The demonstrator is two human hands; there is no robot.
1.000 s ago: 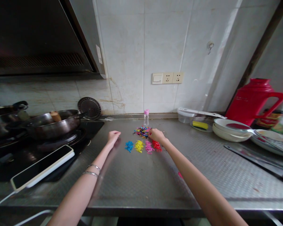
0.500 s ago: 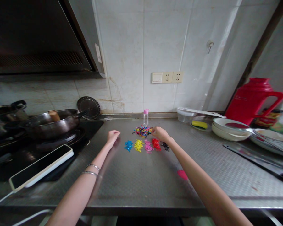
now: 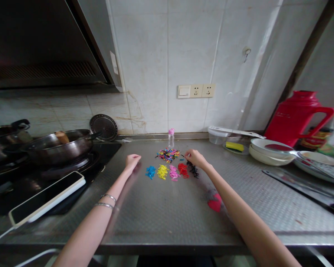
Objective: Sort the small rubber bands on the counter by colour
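A mixed pile of small coloured pieces (image 3: 168,154) lies on the metal counter (image 3: 156,211). In front of it is a row of small heaps: blue (image 3: 150,172), yellow (image 3: 163,171), pink (image 3: 174,172), red (image 3: 183,170) and black (image 3: 193,170). My right hand (image 3: 194,157) is pinched just above the black heap, with a small dark piece at its fingertips. My left hand (image 3: 133,161) rests closed on the counter left of the heaps; whatever it holds, if anything, is hidden. Behind the pile stands a clear bottle with a pink cap (image 3: 171,138).
Left are a hob with a pan (image 3: 61,148) and a phone (image 3: 46,196) with a cable. At right stand a plastic tub (image 3: 215,136), a yellow sponge (image 3: 234,146), bowls (image 3: 271,157), a red flask (image 3: 297,118) and a long knife (image 3: 300,191).
My right hand has moved right, from the mixed pile's edge to above the black heap. A small dark piece now shows at its fingertips. My left hand has stayed in place.
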